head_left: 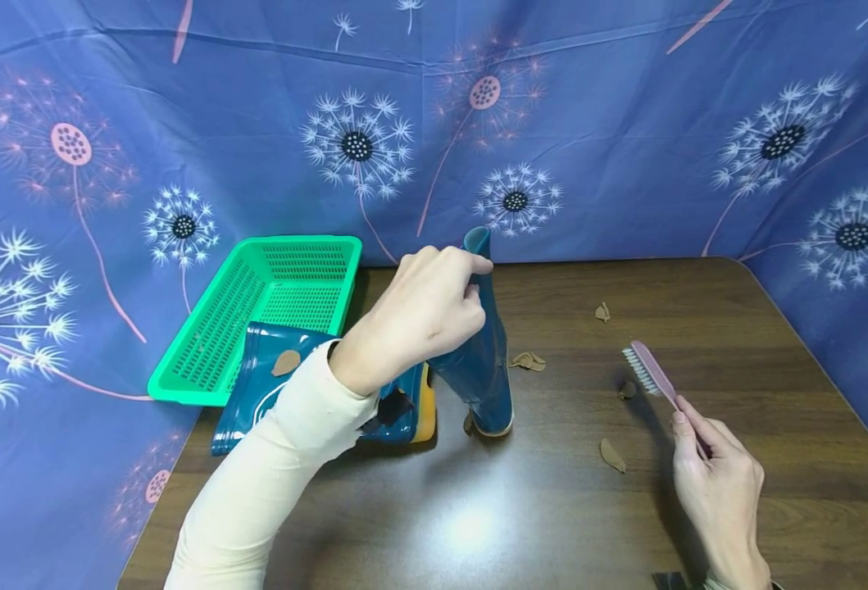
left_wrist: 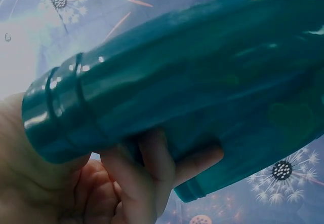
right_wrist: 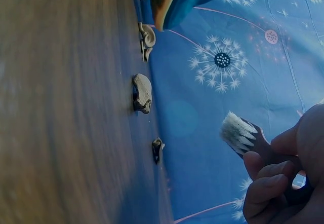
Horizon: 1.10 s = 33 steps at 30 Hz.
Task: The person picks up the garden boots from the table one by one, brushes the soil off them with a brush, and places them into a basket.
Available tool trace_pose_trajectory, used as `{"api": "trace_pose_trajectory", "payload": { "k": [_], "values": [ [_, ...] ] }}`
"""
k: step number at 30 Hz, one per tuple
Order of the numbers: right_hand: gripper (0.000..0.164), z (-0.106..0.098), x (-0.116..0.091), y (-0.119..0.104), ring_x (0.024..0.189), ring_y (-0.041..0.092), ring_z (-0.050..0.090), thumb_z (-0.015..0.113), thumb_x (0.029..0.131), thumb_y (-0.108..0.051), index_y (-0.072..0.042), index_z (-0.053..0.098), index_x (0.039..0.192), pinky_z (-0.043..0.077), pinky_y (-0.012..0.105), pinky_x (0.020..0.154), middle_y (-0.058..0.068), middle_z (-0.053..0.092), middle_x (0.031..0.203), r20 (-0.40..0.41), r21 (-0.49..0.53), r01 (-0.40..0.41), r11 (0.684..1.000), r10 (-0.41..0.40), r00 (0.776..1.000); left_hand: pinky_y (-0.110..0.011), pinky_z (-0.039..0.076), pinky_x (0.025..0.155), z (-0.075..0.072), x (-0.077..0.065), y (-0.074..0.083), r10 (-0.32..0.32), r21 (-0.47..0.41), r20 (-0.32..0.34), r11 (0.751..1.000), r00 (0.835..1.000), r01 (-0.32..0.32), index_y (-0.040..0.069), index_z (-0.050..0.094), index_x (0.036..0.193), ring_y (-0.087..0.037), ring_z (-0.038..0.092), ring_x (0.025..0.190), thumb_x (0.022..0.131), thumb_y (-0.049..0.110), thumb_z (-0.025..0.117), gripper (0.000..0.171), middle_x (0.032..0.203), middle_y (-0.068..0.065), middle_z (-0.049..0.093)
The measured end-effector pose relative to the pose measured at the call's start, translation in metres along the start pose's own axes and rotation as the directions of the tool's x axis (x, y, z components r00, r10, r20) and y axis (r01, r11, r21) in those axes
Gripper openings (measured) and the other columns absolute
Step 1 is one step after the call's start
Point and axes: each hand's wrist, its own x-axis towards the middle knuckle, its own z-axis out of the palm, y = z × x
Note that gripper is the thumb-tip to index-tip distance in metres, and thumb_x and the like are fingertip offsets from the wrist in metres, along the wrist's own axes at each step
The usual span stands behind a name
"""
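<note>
My left hand (head_left: 434, 303) grips a glossy blue rubber boot (head_left: 488, 369) by the top of its shaft, holding it roughly upright. In the left wrist view, fingers curl at the rim of the boot (left_wrist: 177, 82). Whether its sole touches the table cannot be told. Off to the right, my right hand (head_left: 721, 475) holds a pink brush (head_left: 651, 369) by the handle, apart from the boot. White bristles of the brush (right_wrist: 238, 133) face the boot's side. A second blue boot (head_left: 238, 401) with a yellow sole lies on its side, partly behind my left forearm.
Several brown clay-like flakes lie on the wooden table (head_left: 566, 524), among them a curled piece (head_left: 528, 361) and a flat one (head_left: 612, 456). Another flake (head_left: 286, 362) rests on the lying boot. A green basket (head_left: 161, 392) stands behind that boot, near the patterned cloth (head_left: 588, 147).
</note>
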Motion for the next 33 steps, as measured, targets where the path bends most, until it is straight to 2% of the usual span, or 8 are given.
{"api": "trace_pose_trajectory", "payload": {
  "k": [6,12,16,21,27,30,33],
  "values": [
    [0.025,0.000,-0.001,-0.001,0.070,-0.026,0.044,0.073,0.098,-0.008,-0.009,0.082,0.121,0.029,0.004,0.068,-0.055,0.052,0.088,0.003,-0.003,0.000,1.000,0.000,1.000,-0.025,0.013,0.047,-0.012,0.002,0.000,-0.006,0.001,-0.026,1.000,1.000,0.006,0.007,0.071,0.139,-0.012,0.018,0.043,0.095,-0.003,0.044,0.053,0.053,0.006,0.025],
    [0.025,0.000,-0.001,-0.002,0.069,-0.027,0.042,0.073,0.098,-0.009,-0.010,0.082,0.121,0.029,0.005,0.068,-0.056,0.051,0.089,0.007,-0.013,0.006,1.000,-0.006,1.000,-0.026,0.015,0.046,-0.023,0.002,0.000,-0.021,0.006,-0.042,1.000,0.999,0.021,0.009,0.071,0.140,-0.014,0.020,0.043,0.095,-0.001,0.045,0.053,0.055,0.005,0.027],
    [0.025,0.001,-0.001,-0.003,0.069,-0.026,0.042,0.072,0.098,-0.009,-0.010,0.081,0.122,0.028,0.005,0.068,-0.056,0.050,0.090,0.007,-0.016,0.011,1.000,-0.010,1.000,-0.026,0.015,0.048,-0.030,0.000,0.002,-0.018,0.021,-0.062,1.000,0.998,0.019,0.011,0.071,0.141,-0.013,0.019,0.046,0.095,0.000,0.045,0.053,0.060,0.004,0.034],
    [0.025,0.003,-0.002,-0.002,0.068,-0.025,0.041,0.073,0.098,-0.010,-0.010,0.082,0.121,0.028,0.005,0.067,-0.057,0.049,0.090,0.010,-0.022,0.014,1.000,-0.014,1.000,-0.026,0.016,0.048,-0.039,-0.002,0.003,-0.024,0.031,-0.066,0.999,0.998,0.026,0.011,0.070,0.141,-0.014,0.020,0.045,0.095,0.000,0.045,0.053,0.060,0.004,0.034],
    [0.025,0.004,-0.003,0.001,0.066,-0.022,0.040,0.074,0.097,-0.008,-0.010,0.082,0.120,0.027,0.006,0.065,-0.056,0.049,0.088,0.013,-0.025,0.017,1.000,-0.017,1.000,-0.028,0.014,0.052,-0.051,-0.004,0.005,-0.017,0.073,-0.064,0.997,0.998,0.022,0.011,0.072,0.138,-0.015,0.017,0.048,0.089,-0.003,0.042,0.060,0.053,0.002,0.042],
    [0.025,0.005,-0.003,0.001,0.066,-0.023,0.040,0.074,0.097,-0.008,-0.009,0.082,0.120,0.027,0.006,0.065,-0.056,0.050,0.088,0.010,-0.018,0.022,1.000,-0.022,1.000,-0.029,0.014,0.054,-0.059,-0.004,0.006,-0.023,0.101,-0.062,0.994,0.998,0.030,0.013,0.073,0.137,-0.015,0.016,0.050,0.085,-0.004,0.040,0.065,0.052,0.003,0.037],
    [0.025,0.005,-0.002,0.000,0.066,-0.023,0.040,0.073,0.097,-0.008,-0.009,0.082,0.120,0.027,0.006,0.065,-0.056,0.049,0.089,0.013,-0.016,0.032,0.999,-0.032,0.999,-0.030,0.014,0.055,-0.066,-0.005,0.007,-0.039,0.111,-0.059,0.993,0.998,0.045,0.013,0.073,0.137,-0.016,0.015,0.051,0.083,-0.005,0.038,0.067,0.050,0.002,0.039]
  ]
}}
